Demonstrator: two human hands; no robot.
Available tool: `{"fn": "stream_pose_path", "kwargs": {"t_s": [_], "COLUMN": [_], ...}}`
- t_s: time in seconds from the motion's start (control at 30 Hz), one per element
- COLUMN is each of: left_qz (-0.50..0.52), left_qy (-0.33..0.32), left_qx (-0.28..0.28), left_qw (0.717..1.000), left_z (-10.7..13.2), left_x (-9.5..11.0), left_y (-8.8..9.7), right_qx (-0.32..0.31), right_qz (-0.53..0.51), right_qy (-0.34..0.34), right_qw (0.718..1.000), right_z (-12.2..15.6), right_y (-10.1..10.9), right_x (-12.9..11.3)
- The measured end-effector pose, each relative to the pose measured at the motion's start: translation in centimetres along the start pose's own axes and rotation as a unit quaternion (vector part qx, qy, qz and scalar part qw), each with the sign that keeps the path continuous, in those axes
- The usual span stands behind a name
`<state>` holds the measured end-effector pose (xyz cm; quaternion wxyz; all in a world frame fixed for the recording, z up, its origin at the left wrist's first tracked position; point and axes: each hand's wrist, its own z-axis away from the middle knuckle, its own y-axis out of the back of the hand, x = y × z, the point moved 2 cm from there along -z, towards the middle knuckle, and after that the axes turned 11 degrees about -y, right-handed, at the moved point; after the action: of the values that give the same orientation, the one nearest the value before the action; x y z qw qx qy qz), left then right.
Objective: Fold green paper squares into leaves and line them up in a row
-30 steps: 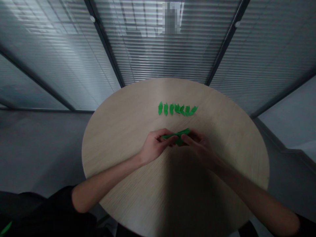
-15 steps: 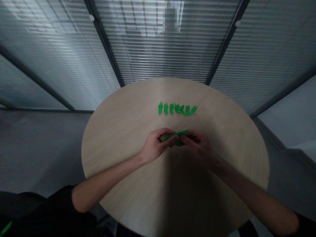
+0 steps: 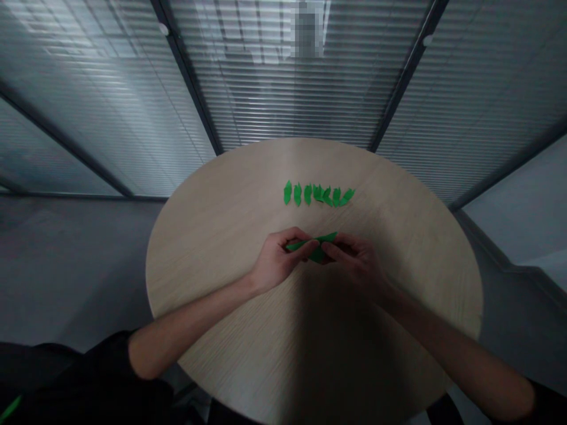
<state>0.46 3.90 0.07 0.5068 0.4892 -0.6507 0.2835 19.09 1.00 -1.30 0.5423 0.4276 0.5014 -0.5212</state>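
Observation:
Between my two hands is a piece of folded green paper (image 3: 318, 255), held over the middle of the round table. My left hand (image 3: 281, 257) pinches its left side, thumb on top. On its right side, my right hand (image 3: 357, 255) grips it with thumb and fingers. The two thumbs come close together at the paper's centre, and fingers hide part of the folds. Beyond my hands, several small folded green paper pieces (image 3: 308, 195) lie in a row on the table.
The round wooden table (image 3: 212, 218) fills the centre of the view. Glass partitions with blinds (image 3: 287, 100) stand right behind its far edge. Grey floor (image 3: 88, 254) shows at the left. A bit of green (image 3: 9, 408) appears at the lower left corner.
The thumbs have shifted slightly on the folded paper, and a little more of its lower flap shows. The row of green pieces has not moved.

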Motion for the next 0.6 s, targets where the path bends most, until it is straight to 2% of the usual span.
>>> {"fn": "stream_pose_path", "kwargs": {"t_s": [0.4,0.6], "left_qz": [0.024,0.036], "left_qy": [0.020,0.030], "left_qx": [-0.024,-0.058], "left_qw": [0.999,0.997], "left_z": [-0.10,-0.01], "left_x": [0.06,-0.29], "left_y": [-0.07,-0.41], "right_qx": [0.020,0.029], "right_qz": [0.019,0.040], "right_qy": [0.003,0.025], "right_qw": [1.000,0.998], "right_z": [-0.05,0.11], "right_y": [0.08,-0.13], "right_x": [-0.28,-0.68]}}
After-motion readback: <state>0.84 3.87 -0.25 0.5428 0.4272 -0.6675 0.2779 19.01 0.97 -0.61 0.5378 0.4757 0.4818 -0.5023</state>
